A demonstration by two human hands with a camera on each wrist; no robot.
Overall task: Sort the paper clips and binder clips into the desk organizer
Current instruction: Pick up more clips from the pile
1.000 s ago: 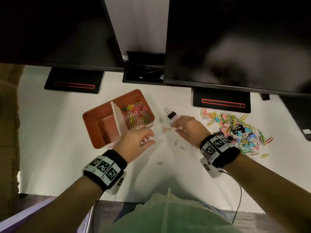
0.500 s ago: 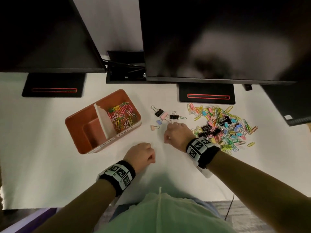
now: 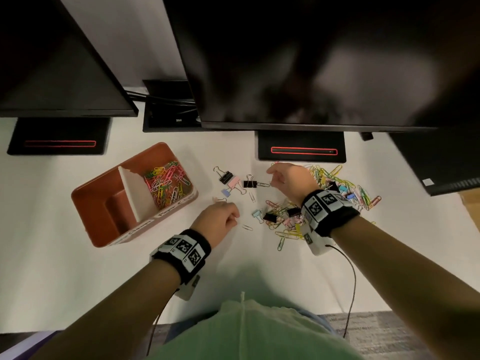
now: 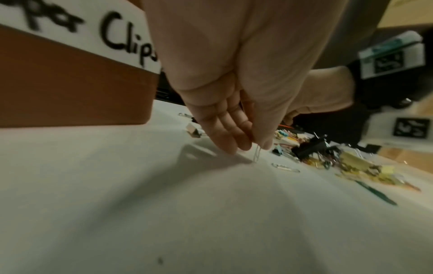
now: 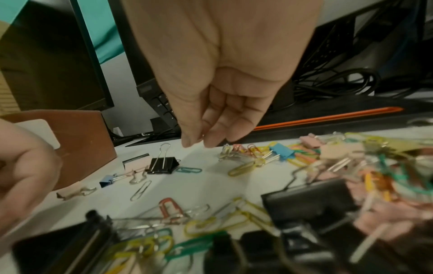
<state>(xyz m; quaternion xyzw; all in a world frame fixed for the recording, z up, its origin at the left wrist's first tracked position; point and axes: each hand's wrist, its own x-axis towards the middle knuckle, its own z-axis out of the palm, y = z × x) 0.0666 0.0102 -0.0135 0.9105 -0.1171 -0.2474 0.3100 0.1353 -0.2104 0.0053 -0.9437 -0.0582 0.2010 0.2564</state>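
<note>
The orange-brown organizer (image 3: 91,201) stands at the left; its right compartment, labelled "Paper Clips", holds several coloured paper clips (image 3: 166,185), and the left one looks empty. My left hand (image 3: 235,216) pinches a silver paper clip (image 4: 256,155) upright on the desk beside the organizer. Another silver clip (image 3: 246,227) lies just to its right. My right hand (image 3: 270,178) hovers with loosely curled fingers (image 5: 211,142) just above a black binder clip (image 3: 250,183) and holds nothing I can see. A mixed pile of clips (image 3: 337,193) lies under and right of that wrist.
Black, pink and blue binder clips (image 3: 230,181) lie grouped between the organizer and the pile. Two dark monitors overhang the back of the desk on black bases (image 3: 301,146) (image 3: 58,136). A black cable box (image 3: 168,110) sits between them. Bare white desk lies in front of my hands.
My left hand came back from the organizer to the desk and took hold of a silver paper clip. My right hand moved from the loose clips toward the back, over the black binder clip.
</note>
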